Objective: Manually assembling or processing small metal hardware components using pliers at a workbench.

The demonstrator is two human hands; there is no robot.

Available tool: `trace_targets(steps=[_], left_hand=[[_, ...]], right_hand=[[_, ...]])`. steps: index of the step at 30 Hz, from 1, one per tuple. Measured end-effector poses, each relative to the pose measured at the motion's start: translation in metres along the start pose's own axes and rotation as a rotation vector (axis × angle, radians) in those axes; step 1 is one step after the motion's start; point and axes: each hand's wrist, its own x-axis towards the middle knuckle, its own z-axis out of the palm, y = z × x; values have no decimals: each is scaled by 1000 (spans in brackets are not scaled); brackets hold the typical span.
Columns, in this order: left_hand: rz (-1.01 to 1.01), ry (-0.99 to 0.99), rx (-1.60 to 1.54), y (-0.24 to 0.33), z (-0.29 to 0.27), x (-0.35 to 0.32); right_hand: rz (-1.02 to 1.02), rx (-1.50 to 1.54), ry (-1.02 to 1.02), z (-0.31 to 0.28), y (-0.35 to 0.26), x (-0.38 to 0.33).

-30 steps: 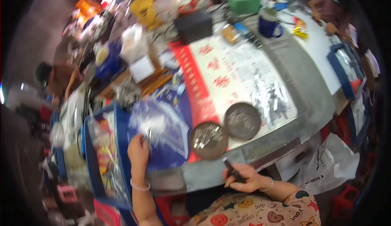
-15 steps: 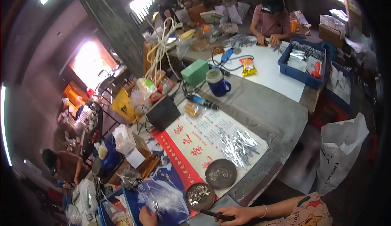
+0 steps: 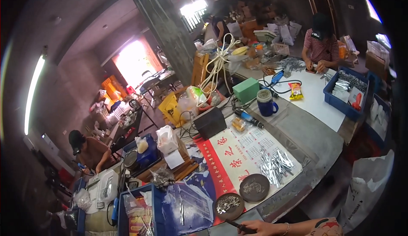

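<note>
Head view, from above the workbench [image 3: 297, 129]: the right hand [image 3: 261, 227] lies at the lower edge of the frame, fingers curled closed around a slim dark tool [image 3: 239, 226] whose tip points left, resting over the near rim of the bench. The left hand is out of the frame, so how its fingers stand cannot be told. Just beyond the tool sit two round dark dishes: the nearer dish [image 3: 228, 205] holds small bright metal parts, and the farther dish [image 3: 254, 188] stands just beside it to the right with fewer parts in it. Both dishes rest on the near end of a red and white printed sheet [image 3: 238, 155] that runs diagonally up the bench. A loose heap of silvery metal strips [image 3: 275, 164] lies on the sheet's right half, near the bench's curved right edge. Bare grey bench surface stays open between that heap and the edge. To the left of the dishes a clear plastic bag [image 3: 191, 200] lies over a blue crate [image 3: 127, 210], closing off that side. Farther up the sheet stand a black box [image 3: 210, 123], a blue mug [image 3: 267, 103] and a green box [image 3: 246, 89]. At the far end a person in a striped shirt [image 3: 319, 44] sits beside a blue bin [image 3: 348, 93]. Another person [image 3: 89, 151] bends at a table well off to the left
</note>
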Motion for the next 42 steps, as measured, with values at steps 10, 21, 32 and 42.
trace_targets(steps=[10, 21, 32, 42], left_hand=[[-16, -229, 108, -53, 15, -60], [16, -238, 116, -87, 61, -98], [-87, -481, 70, -100, 38, -83], [-73, -351, -147, -111, 16, -65]], right_hand=[[-25, -123, -32, 11, 0, -8], [-52, -170, -108, 6, 31, -26], [4, -193, -14, 14, 8, -16], [180, -194, 9, 24, -11, -21]])
